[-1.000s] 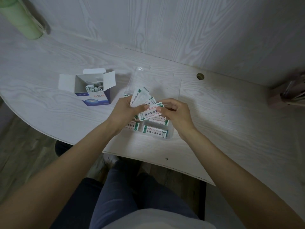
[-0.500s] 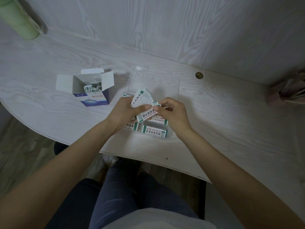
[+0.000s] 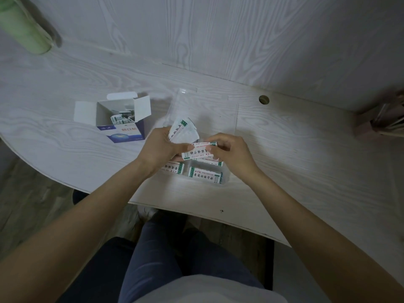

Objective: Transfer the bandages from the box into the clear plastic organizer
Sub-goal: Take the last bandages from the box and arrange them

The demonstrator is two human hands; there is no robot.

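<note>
Pinching one wrapped bandage point(image 3: 197, 151) between them, the left hand point(image 3: 160, 147) and right hand point(image 3: 231, 153) hovered over the clear plastic organizer point(image 3: 227, 119); the left fingers also curled round a fanned stack of bandages point(image 3: 182, 131). More bandages lay inside the organizer, others in the open box point(image 3: 122, 121) on the table point(image 3: 306, 160) beside it.

The hands point(image 3: 159, 147) cover most of the clear organizer's point(image 3: 225, 181) middle compartments. Bandages inside the box point(image 3: 122, 122) sit too deep to count. A green cylinder point(image 3: 21, 31) at the table's far left corner is cut off, blurred.
</note>
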